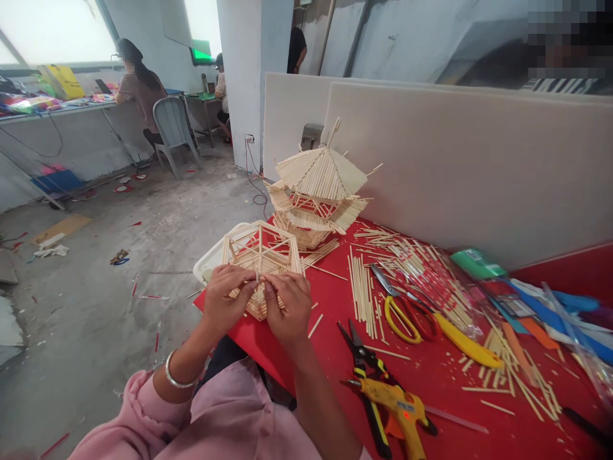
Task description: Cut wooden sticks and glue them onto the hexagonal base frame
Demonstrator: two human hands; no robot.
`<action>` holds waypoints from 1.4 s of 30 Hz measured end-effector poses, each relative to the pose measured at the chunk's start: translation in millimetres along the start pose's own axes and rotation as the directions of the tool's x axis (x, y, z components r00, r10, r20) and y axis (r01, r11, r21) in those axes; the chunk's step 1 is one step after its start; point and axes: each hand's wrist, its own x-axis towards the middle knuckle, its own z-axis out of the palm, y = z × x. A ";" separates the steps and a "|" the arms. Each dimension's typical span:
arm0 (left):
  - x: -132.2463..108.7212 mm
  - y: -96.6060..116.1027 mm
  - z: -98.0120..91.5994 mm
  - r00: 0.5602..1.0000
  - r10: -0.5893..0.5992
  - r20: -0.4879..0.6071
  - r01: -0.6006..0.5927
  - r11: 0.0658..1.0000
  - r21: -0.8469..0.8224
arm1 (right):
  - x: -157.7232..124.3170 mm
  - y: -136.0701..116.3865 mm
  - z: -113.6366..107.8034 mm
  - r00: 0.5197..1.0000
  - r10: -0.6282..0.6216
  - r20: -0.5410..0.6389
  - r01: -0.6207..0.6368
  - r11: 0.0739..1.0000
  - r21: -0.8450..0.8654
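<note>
My left hand [230, 295] and my right hand [289, 305] meet at the near side of a hexagonal frame [261, 231] built from thin wooden sticks. Thumb and fingers of both hands are pinched around a small wooden stick [260, 278], mostly covered by the fingertips. Whether it is fixed to the frame I cannot tell. The frame sits at the left corner of the red table [330, 291], partly over a white tray [205, 263]. Behind it stands a tiered stick pavilion [322, 176] with a pointed roof.
To the right lie loose sticks [363, 297], yellow-and-red-handled scissors [402, 316], black-and-yellow snips [366, 364], a yellow glue gun [395, 402] with its red light on, and a yellow-handled tool [469, 342]. White boards [454, 166] border the table. Other people sit farther back.
</note>
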 end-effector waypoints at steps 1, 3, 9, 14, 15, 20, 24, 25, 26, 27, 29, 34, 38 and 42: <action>0.0 0.0 0.0 1.000 0.001 0.001 -0.001 1.000 -0.001 | 0.3 -0.3 -0.1 1.000 0.002 -0.002 -0.002 1.000 0.002; 0.0 0.0 -0.2 1.000 -0.002 0.006 0.002 1.000 0.002 | 0.9 -0.9 -0.3 1.000 0.008 -0.006 -0.008 1.000 0.006; -0.1 -0.5 0.8 1.000 -0.002 -0.004 0.002 1.000 -0.003 | 0.6 -0.2 -1.0 1.000 -0.017 -0.013 0.016 1.000 -0.003; -0.3 -0.1 3.1 1.000 -0.012 -0.015 0.012 1.000 -0.017 | -1.9 3.0 0.1 0.999 -0.039 -0.020 0.039 0.999 -0.009; -0.5 -0.1 3.4 1.000 -0.013 -0.018 0.013 1.000 -0.018 | -2.2 3.4 0.4 0.999 -0.039 -0.015 0.039 0.999 -0.011; -2.1 -1.6 4.4 0.999 -0.024 -0.026 0.023 1.000 -0.021 | -2.4 3.7 0.6 0.999 -0.044 -0.004 0.044 0.999 -0.026; -2.7 -3.1 5.0 1.000 -0.016 -0.026 0.015 1.000 -0.024 | -1.3 3.0 0.4 0.999 -0.051 -0.012 0.050 0.998 -0.028; -2.7 -3.2 5.0 1.000 -0.016 -0.021 0.015 1.000 -0.022 | -1.0 3.0 0.5 0.999 -0.053 -0.013 0.053 0.998 -0.028; -2.7 -3.3 5.1 1.000 -0.015 -0.016 0.015 1.000 -0.022 | -0.8 3.1 0.5 0.998 -0.056 -0.015 0.056 0.998 -0.027; -2.7 -3.4 5.1 1.000 -0.015 -0.012 0.015 1.000 -0.023 | -0.6 3.2 0.6 0.998 -0.060 -0.016 0.060 0.998 -0.025; -2.6 -3.3 5.2 1.000 -0.016 -0.010 0.016 1.000 -0.025 | -0.3 3.7 0.8 0.998 -0.065 -0.016 0.065 0.998 -0.021; -2.4 -2.8 5.2 1.000 -0.016 -0.018 0.016 1.000 -0.025 | -1.0 5.3 1.4 0.998 -0.066 -0.018 0.066 0.998 -0.017; -2.2 -2.8 5.3 1.000 -0.009 -0.028 0.008 0.999 -0.036 | -2.3 5.6 1.4 0.998 -0.064 -0.019 0.063 0.998 -0.023; -2.3 -3.0 5.5 1.000 -0.015 -0.025 0.014 0.999 -0.044 | -3.0 5.5 1.5 0.998 -0.057 -0.018 0.057 0.998 -0.018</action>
